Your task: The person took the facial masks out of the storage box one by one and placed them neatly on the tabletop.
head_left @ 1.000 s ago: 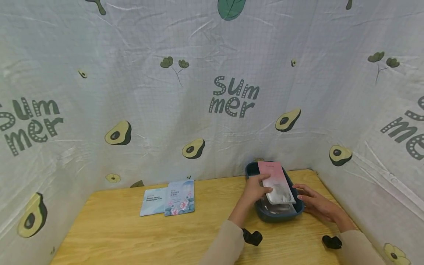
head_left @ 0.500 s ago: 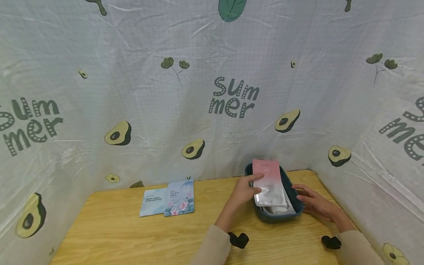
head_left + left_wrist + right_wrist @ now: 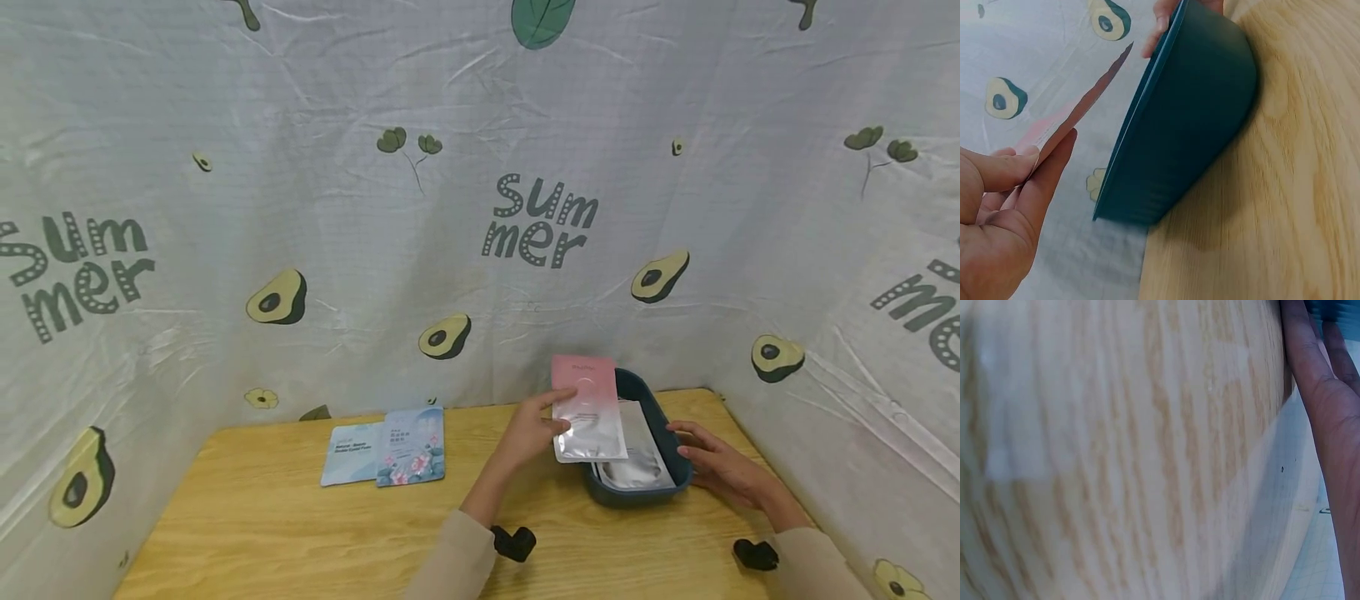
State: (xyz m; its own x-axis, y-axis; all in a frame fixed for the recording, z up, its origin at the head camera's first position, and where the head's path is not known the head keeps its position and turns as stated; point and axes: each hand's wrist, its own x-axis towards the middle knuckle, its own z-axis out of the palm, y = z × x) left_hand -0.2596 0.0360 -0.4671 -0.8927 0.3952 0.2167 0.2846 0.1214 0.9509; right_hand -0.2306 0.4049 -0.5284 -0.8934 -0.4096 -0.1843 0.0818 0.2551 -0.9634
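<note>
My left hand (image 3: 525, 432) pinches a flat sachet (image 3: 591, 417), pink at the top and silver below, between thumb and fingers at its left edge. In the head view it overlaps the left side of a dark blue-green plastic basin (image 3: 637, 498). The left wrist view shows the sachet (image 3: 1082, 109) nearly edge-on, raised above the table and apart from the basin (image 3: 1204, 106). More silver and white sachets (image 3: 636, 467) lie inside the basin. My right hand (image 3: 720, 467) rests at the basin's right rim, and its extended fingers (image 3: 1310, 356) reach the wall in the right wrist view.
Two light-blue sachets lie on the wooden table (image 3: 300, 542) at the left: a plain one (image 3: 350, 454) and a flowered one (image 3: 411, 446) overlapping it. A white printed curtain (image 3: 360, 250) hangs behind and along both sides, close behind the basin.
My left hand has carried the pink-and-silver sachet leftward from over the basin's middle to its left side, uncovering the sachets inside. My right hand has stayed at the rim.
</note>
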